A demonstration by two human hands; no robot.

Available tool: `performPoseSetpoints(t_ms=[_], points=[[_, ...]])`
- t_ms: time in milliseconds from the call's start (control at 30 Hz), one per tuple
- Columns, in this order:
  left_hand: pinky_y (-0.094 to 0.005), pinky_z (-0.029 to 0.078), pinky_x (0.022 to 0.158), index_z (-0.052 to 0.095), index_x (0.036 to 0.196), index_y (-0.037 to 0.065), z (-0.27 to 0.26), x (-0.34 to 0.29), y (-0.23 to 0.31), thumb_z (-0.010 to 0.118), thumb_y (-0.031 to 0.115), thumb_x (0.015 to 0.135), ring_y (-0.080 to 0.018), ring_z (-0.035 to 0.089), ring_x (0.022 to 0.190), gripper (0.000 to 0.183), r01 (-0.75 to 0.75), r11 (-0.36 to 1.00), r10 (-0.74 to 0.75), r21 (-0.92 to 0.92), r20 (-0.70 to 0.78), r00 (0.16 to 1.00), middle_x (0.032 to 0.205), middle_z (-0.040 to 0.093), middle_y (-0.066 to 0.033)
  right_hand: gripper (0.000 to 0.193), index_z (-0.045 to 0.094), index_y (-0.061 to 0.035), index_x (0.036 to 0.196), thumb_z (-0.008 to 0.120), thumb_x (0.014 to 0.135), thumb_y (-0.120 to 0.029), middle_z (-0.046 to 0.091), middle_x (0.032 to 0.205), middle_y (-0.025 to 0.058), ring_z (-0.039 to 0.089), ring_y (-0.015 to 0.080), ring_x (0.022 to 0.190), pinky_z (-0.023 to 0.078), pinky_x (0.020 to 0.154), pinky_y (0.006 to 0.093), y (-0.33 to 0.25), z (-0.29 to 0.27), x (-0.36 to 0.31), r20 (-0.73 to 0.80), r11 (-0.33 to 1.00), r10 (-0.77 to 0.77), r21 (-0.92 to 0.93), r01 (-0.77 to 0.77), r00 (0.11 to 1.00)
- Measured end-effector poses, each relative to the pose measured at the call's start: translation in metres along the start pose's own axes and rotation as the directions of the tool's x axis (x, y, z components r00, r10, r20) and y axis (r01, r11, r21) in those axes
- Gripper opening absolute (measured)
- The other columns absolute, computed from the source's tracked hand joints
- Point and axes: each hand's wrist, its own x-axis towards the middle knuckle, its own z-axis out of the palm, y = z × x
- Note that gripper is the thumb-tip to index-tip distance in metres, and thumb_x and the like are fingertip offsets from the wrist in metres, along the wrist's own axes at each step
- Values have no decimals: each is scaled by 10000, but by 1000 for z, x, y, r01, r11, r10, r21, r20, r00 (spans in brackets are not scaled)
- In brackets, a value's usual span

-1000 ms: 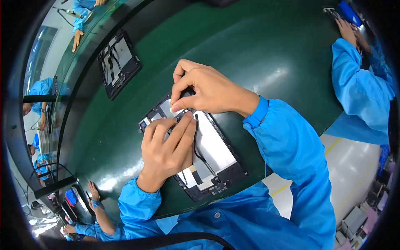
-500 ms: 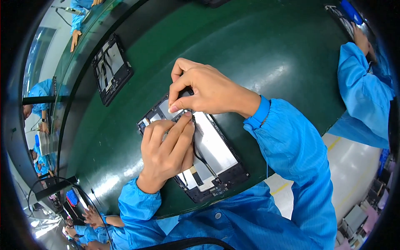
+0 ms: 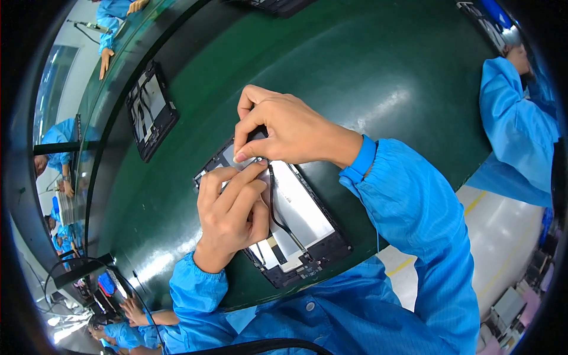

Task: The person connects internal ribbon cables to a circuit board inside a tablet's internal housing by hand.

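Note:
An opened tablet (image 3: 305, 207) lies at a slant on the green bench, its silver inner plate, black frame and dark cable exposed. My left hand (image 3: 231, 216) rests over its left side. The left index fingertip presses near the upper middle of the plate, with the other fingers bent and apart. Above the tablet's far end, my right hand (image 3: 281, 127) is closed in a pinch, thumb against index finger, close to the left fingertip. Whatever lies in the pinch is too small or hidden to make out. A blue band (image 3: 362, 158) circles my right wrist.
Another opened tablet (image 3: 150, 110) lies at the far left, on the dark strip beside the green bench (image 3: 355, 65). Part of a dark device (image 3: 278, 6) shows at the top edge. At right, a co-worker's blue sleeve (image 3: 512, 121) reaches over the bench; other people sit at left.
The tablet at the far left has slid a little nearer, and more of the dark device shows at the top. My hands have shifted slightly left; the left middle finger is more bent.

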Motion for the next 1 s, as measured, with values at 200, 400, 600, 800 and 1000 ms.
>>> performPoseSetpoints(t_ms=[200, 400, 600, 800, 1000], points=[[-410, 581, 845, 743, 958, 16, 5, 10, 3, 708, -35, 662, -332, 689, 980, 302, 62, 992, -64, -112, -10, 998, 1176, 798, -127, 133, 885, -110, 916, 918, 839, -214, 574, 1005, 67, 633, 272, 921, 504, 770, 414, 3, -2, 1, -6, 1000, -4, -16, 4, 1000], [-426, 583, 903, 712, 917, 17, 7, 16, 7, 690, -55, 652, -362, 693, 1019, 276, 27, 999, -26, -44, 21, 999, 1173, 798, -135, 144, 910, -131, 965, 917, 835, -191, 590, 997, 63, 642, 263, 928, 516, 778, 409, 8, -7, 2, -6, 1000, -12, -13, 11, 1000], [-419, 538, 838, 728, 939, 13, 10, 20, 3, 748, 17, 659, -321, 696, 1033, 281, -37, 999, 37, 12, 21, 999, 1175, 796, -110, 345, 878, -104, 1197, 915, 872, -214, 647, 1052, 68, 642, 198, 874, 508, 732, 367, 11, -22, 5, 58, 997, 30, 69, -34, 998], [-412, 519, 784, 722, 911, 13, 14, 17, 1, 726, 52, 660, -308, 703, 995, 254, -9, 1000, 8, 25, 26, 1000, 1194, 814, -104, 610, 721, -34, 1476, 716, 869, 30, 678, 1389, 176, 644, 155, 772, 496, 628, 328, 15, -30, 2, 283, 978, 95, 154, -143, 954], [-406, 522, 774, 706, 862, 26, 17, 14, 0, 723, 69, 665, -293, 713, 993, 202, -3, 1000, 3, 8, 37, 999, 1180, 821, -105, 562, 736, -37, 1464, 725, 904, 10, 670, 1503, 180, 611, 103, 678, 487, 593, 281, 22, -36, 2, 354, 955, 149, 190, -227, 923]])
